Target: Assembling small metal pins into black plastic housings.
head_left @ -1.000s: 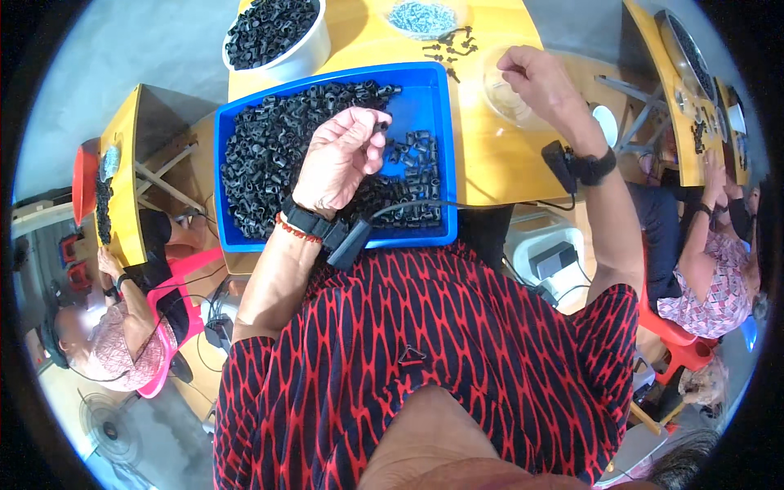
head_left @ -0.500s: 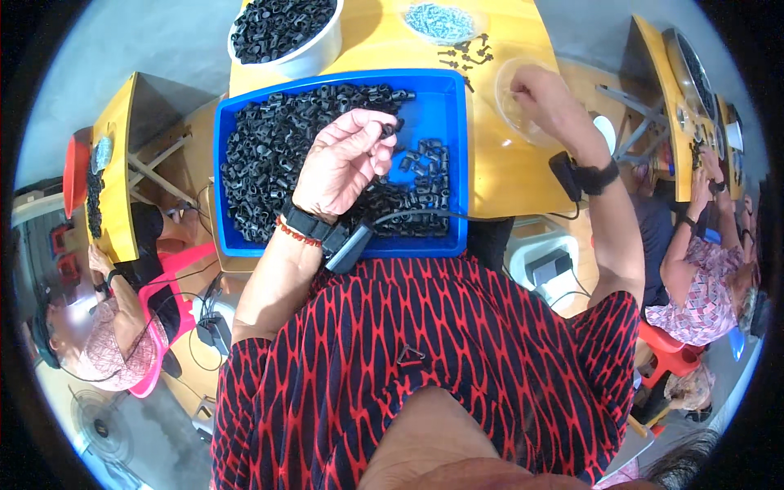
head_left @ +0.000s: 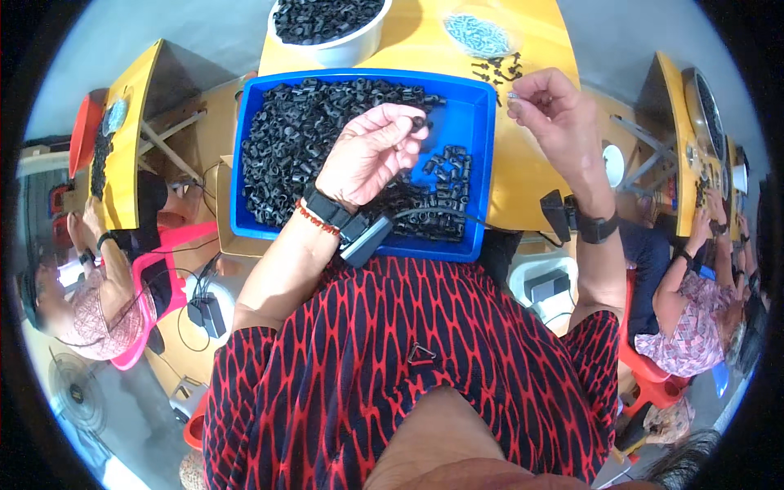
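Observation:
My left hand (head_left: 374, 153) is above the blue tray (head_left: 483, 163), its thumb and fingers closed on a small black plastic part (head_left: 420, 123). Many similar black plastic parts (head_left: 286, 147) fill the tray's left side, and more lie in its lower right. Over the yellow table, right of the tray, my right hand (head_left: 559, 114) pinches a small shiny metal piece (head_left: 512, 95); its exact kind is too small to tell. Just beyond those fingertips lie several dark screw-like parts (head_left: 496, 69).
A white tub (head_left: 347, 51) heaped with black parts stands behind the tray. Beside it sits a clear dish (head_left: 476, 34) of pale blue pieces. A cable (head_left: 445, 212) runs between my wrist devices. Other people work at yellow tables (head_left: 124, 163) on both sides.
My right hand has come up from the clear bowl at the right with a small metal piece pinched in it. The left hand still holds its black part; the whole view has shifted somewhat.

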Demonstrator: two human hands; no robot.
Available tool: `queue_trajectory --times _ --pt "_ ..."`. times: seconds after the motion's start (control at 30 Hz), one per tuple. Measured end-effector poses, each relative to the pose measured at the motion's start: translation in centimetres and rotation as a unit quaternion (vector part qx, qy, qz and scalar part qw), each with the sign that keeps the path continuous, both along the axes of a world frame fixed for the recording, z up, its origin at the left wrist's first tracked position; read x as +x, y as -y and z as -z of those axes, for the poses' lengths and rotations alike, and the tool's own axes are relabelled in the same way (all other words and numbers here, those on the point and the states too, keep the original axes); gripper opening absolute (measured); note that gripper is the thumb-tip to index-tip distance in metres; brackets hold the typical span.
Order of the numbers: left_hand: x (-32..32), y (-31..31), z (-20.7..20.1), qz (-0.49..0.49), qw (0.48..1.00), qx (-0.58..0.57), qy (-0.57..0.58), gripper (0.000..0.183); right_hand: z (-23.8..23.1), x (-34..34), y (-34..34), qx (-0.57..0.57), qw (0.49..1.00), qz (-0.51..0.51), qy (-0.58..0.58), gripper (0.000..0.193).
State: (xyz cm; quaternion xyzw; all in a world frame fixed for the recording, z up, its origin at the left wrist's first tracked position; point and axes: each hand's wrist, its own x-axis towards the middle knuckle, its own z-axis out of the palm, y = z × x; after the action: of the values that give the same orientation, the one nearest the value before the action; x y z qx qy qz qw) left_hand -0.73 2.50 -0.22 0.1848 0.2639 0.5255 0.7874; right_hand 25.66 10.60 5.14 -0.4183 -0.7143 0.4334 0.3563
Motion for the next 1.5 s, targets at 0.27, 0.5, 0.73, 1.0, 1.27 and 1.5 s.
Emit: queue_trajectory --times 0.27,0.5,0.73,1.0,1.27,1.5 --pt "0.0 0.0 -0.1 -0.012 1.000 -0.005 0.010 0.023 -1.3 -4.1 0.3 0.175 0.981 -0.012 0.079 0.016" --pt "-0.1 0.1 -0.2 -0.025 1.000 -0.014 0.012 0.023 -1.0 -6.1 0.1 0.180 0.979 -0.042 0.084 0.018" --pt "-0.1 0.1 -0.4 -0.029 0.999 -0.010 0.019 0.023 -1.1 -6.8 0.0 0.235 0.964 -0.069 0.107 0.030" --pt "0.0 0.0 -0.4 -0.034 0.999 -0.015 0.025 0.022 -1.2 -6.8 0.0 0.281 0.948 -0.086 0.122 0.035" --pt "-0.2 0.1 -0.5 -0.035 0.999 -0.021 0.029 0.022 -1.2 -6.9 0.7 0.144 0.985 -0.057 0.069 0.025" --pt "-0.2 0.1 -0.1 -0.032 0.999 -0.012 0.027 0.022 0.0 -6.6 0.9 -0.112 0.983 -0.079 -0.124 0.014"
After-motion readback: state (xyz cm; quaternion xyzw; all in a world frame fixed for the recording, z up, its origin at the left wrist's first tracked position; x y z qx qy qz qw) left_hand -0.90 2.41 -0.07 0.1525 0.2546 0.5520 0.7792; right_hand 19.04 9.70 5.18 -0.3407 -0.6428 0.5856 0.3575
